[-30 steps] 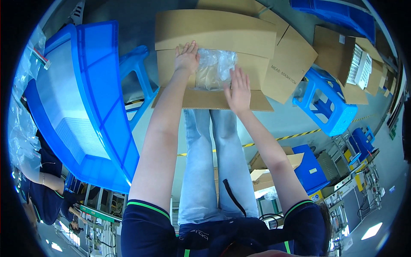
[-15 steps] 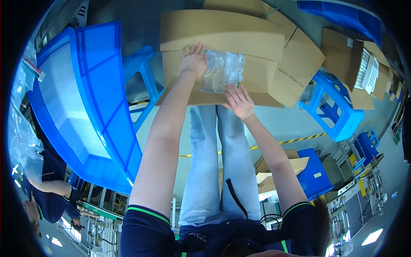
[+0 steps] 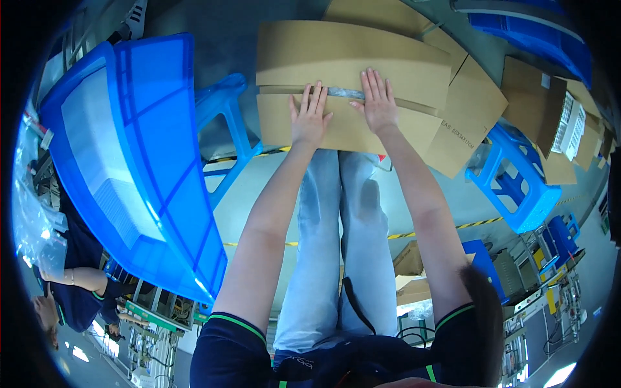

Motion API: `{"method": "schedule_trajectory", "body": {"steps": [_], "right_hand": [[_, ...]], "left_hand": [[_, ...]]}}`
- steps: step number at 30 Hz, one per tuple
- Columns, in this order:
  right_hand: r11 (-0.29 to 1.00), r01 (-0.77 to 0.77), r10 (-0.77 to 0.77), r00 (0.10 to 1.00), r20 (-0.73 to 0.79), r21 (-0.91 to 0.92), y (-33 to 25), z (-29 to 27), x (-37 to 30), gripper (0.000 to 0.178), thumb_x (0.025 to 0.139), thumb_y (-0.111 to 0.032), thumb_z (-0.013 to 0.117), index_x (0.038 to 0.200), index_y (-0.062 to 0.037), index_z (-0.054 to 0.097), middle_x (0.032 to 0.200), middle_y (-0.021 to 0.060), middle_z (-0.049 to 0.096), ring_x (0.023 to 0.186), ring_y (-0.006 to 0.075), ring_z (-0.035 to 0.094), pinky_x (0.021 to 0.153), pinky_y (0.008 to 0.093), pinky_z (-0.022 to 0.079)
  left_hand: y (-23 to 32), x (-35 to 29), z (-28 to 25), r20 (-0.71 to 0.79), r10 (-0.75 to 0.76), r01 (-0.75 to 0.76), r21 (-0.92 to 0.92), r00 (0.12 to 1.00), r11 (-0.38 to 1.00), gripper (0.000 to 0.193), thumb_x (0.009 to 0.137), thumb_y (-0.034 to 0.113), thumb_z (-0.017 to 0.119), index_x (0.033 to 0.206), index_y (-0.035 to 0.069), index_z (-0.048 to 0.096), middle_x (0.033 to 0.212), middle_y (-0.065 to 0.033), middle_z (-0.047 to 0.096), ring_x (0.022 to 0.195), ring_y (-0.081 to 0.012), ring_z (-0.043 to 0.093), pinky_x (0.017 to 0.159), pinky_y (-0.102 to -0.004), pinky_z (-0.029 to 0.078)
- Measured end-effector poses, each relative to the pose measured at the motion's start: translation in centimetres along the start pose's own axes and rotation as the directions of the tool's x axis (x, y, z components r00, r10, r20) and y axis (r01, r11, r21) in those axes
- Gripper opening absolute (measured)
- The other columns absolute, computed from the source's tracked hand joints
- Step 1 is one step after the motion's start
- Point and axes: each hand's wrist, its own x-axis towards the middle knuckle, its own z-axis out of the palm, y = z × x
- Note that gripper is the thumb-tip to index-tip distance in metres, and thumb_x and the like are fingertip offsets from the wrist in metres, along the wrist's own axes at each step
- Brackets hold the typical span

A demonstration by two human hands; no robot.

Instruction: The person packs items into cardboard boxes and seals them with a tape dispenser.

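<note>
A large brown cardboard box (image 3: 349, 58) stands in front of me on the floor, its two top flaps folded nearly shut. My left hand (image 3: 309, 118) lies flat on the near flap, fingers spread. Beside it, my right hand (image 3: 377, 100) presses flat across the seam between the flaps. A sliver of clear plastic bag (image 3: 343, 93) shows through the narrow gap between the flaps. Neither hand grips anything.
A big blue plastic crate (image 3: 136, 161) stands at my left, with a blue stool (image 3: 226, 110) beside the box. Another blue stool (image 3: 514, 187) and several open cardboard boxes (image 3: 556, 123) are at the right. A person in dark clothes (image 3: 71, 284) is at the far left.
The clear plastic bag my hands held above the box has gone inside. The flaps have closed over it, and both hands now lie flat on top.
</note>
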Motion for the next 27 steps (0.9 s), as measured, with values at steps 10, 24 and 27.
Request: {"method": "schedule_trajectory", "body": {"steps": [10,24,27], "right_hand": [[0.999,-0.011,0.013,0.998,0.061,-0.04,-1.2,0.0,0.2,0.075,0.092,-0.055,0.033,0.149,-0.0134,0.007,0.155,0.0035,0.009,0.143,0.0185,0.008,0.116,0.0416,0.009],[0.943,0.241,-0.252,0.967,0.02,0.228,-3.6,-1.4,-0.7,0.051,0.087,-0.02,0.054,0.135,-0.0107,0.039,0.134,0.0037,0.043,0.122,0.021,0.044,0.105,0.0341,0.036],[0.963,0.13,-0.156,0.983,0.095,0.237,-4.9,-2.2,-0.2,0.045,0.084,-0.015,0.056,0.127,-0.0092,0.045,0.128,0.0039,0.046,0.118,0.0209,0.046,0.1,0.0362,0.04]], "left_hand": [[-0.5,0.6,1.7,-0.169,0.024,-0.028,-0.02,0.985,0.999,0.07,0.086,0.043,0.056,0.146,0.036,0.02,0.154,0.0032,0.015,0.141,-0.0209,0.017,0.109,-0.0599,0.018],[-0.5,0.9,0.5,-0.116,0.03,-0.034,-0.031,0.993,0.999,0.059,0.081,0.039,0.064,0.135,0.028,0.043,0.15,-0.0006,0.028,0.139,-0.023,0.024,0.105,-0.062,0.027],[-0.2,0.9,0.1,-0.088,0.012,-0.016,-0.046,0.996,0.999,0.058,0.081,0.04,0.064,0.134,0.028,0.044,0.151,0.0001,0.026,0.14,-0.0226,0.023,0.105,-0.0621,0.027]]}}
